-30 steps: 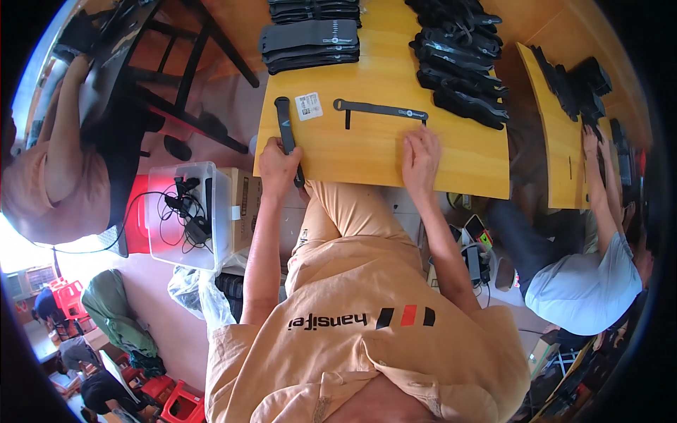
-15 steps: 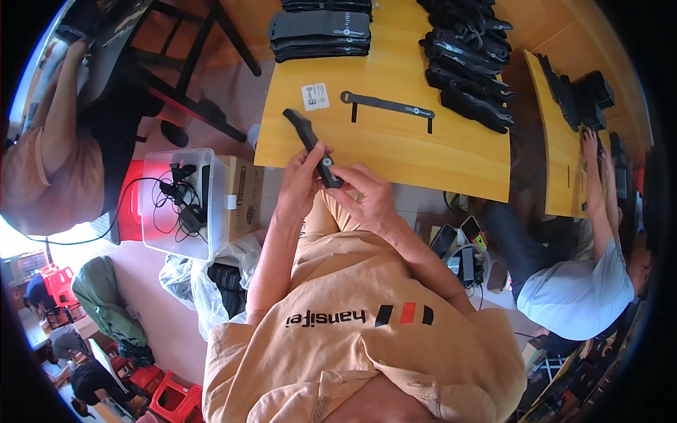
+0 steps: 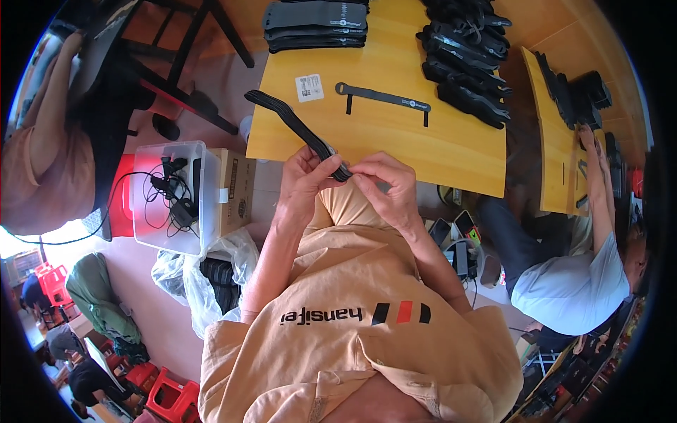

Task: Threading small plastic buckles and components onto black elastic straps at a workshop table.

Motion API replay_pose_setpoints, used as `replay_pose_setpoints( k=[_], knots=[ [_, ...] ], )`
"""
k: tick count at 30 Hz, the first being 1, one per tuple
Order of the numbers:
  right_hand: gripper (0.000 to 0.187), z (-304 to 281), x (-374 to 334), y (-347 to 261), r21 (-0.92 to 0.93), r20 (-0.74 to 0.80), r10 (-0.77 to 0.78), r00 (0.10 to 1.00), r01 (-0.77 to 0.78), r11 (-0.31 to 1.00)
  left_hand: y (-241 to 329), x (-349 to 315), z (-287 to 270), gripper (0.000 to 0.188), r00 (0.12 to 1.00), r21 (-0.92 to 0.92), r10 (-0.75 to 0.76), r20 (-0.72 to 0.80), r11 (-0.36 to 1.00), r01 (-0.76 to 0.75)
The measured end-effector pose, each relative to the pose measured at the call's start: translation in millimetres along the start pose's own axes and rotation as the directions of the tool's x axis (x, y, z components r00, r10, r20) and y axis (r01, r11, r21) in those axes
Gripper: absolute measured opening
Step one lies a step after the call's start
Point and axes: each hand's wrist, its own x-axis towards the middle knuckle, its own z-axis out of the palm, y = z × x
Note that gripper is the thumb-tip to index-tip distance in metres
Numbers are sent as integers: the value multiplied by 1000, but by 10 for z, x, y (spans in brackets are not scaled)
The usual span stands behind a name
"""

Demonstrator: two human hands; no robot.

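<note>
My left hand is closed around a bundle of long black straps, whose far end sticks out to the upper left over the table edge. At the bundle's near end, the thumb and fingertips of my right hand are pinched together; exactly what lies between them is hidden. Beyond my hands, a single dark strap with a ring-shaped left end lies on the yellow table. Two short black strips point toward me from under it. A white printed label lies left of it.
Flat dark straps are stacked at the back left; a heap of black straps is at the back right. Left of me stand a clear bin with cables and a cardboard box. Co-workers sit on both sides, one at another table.
The bundle has turned, so its layered edges show instead of its flat face, and its far end has swung left. My right hand has shifted slightly right, to the bundle's near end.
</note>
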Motion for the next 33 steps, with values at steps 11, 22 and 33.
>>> replay_pose_setpoints(
  k=[11,22,33],
  knots=[
    [10,-27,38,-57,-153,37,-66,997,71,986,-37,-15,63,21,997,94,57,-47,994,-53],
    [6,-92,82,-7,-33,137,185,973,-182,983,-63,-8,78,22,994,182,94,-49,980,-84],
    [6,-56,39,-33,-139,78,69,995,-58,989,-41,-3,86,21,997,179,63,-44,982,-54]
  ],
)
